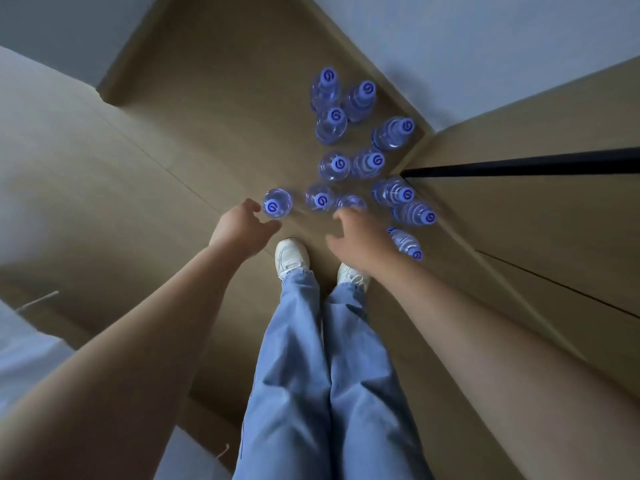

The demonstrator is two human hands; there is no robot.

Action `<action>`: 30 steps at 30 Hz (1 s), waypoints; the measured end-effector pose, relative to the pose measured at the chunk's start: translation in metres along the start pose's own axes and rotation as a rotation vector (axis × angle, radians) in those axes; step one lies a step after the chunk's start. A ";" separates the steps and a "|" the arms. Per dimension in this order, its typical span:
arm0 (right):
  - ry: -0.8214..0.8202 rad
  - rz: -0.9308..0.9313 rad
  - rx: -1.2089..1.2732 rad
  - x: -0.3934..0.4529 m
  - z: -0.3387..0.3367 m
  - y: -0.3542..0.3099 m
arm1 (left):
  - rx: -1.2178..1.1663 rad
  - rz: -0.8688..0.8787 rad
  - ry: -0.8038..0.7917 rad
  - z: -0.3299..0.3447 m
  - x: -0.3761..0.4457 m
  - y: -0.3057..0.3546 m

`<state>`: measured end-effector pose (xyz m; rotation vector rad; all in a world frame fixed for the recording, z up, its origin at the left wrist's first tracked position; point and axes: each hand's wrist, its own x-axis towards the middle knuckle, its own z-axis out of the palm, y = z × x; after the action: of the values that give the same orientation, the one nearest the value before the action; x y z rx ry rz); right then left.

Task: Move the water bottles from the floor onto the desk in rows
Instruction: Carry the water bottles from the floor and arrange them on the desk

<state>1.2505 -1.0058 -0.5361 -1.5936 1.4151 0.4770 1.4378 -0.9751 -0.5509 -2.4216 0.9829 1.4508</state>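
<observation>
The water bottles [349, 157] stand upright on the brown floor [214, 133], so their long axis points up toward the camera and mostly the caps are seen. Each pale blue cap carries a dark blue swirl mark like a rounded "G" or "6"; no other writing can be read. The group lies in front of the white shoes [292, 254], and spreads from there toward the black bar [519, 166] at the right. The left hand [242, 226] is open wide with curled fingers, just beside the nearest left bottle [277, 201], and I cannot tell if it touches. The right hand [360, 237] is also open, its fingertips over another bottle [350, 202], holding nothing. The blue jeans [325, 368] fill the lower middle.
</observation>
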 end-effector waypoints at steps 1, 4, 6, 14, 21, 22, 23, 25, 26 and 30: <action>0.011 -0.009 -0.013 0.015 0.005 0.001 | 0.007 0.007 0.003 0.009 0.012 -0.003; 0.051 -0.027 -0.026 0.055 0.019 0.004 | 0.014 0.034 0.024 0.031 0.046 -0.009; 0.070 -0.032 -0.049 0.077 0.028 0.010 | 0.023 0.055 0.038 0.044 0.067 -0.014; -0.021 -0.103 -0.340 0.135 0.050 0.047 | 0.172 0.143 0.031 0.079 0.121 -0.058; -0.202 -0.134 -0.350 0.175 0.061 0.060 | 0.151 0.158 0.009 0.098 0.156 -0.077; -0.211 -0.152 -0.350 0.179 0.063 0.061 | 0.156 0.158 0.005 0.101 0.159 -0.080; -0.218 -0.169 -0.334 0.183 0.064 0.063 | 0.138 0.166 0.010 0.104 0.162 -0.082; -0.237 -0.204 -0.279 0.192 0.064 0.066 | 0.042 0.209 0.048 0.107 0.168 -0.082; -0.250 -0.224 -0.265 0.196 0.063 0.067 | -0.021 0.233 0.072 0.109 0.171 -0.080; -0.303 -0.263 -0.265 0.208 0.067 0.070 | -0.174 0.282 0.119 0.114 0.177 -0.075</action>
<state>1.2596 -1.0626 -0.7586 -1.7985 0.9281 0.7359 1.4558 -0.9476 -0.7721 -2.6027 1.3238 1.5507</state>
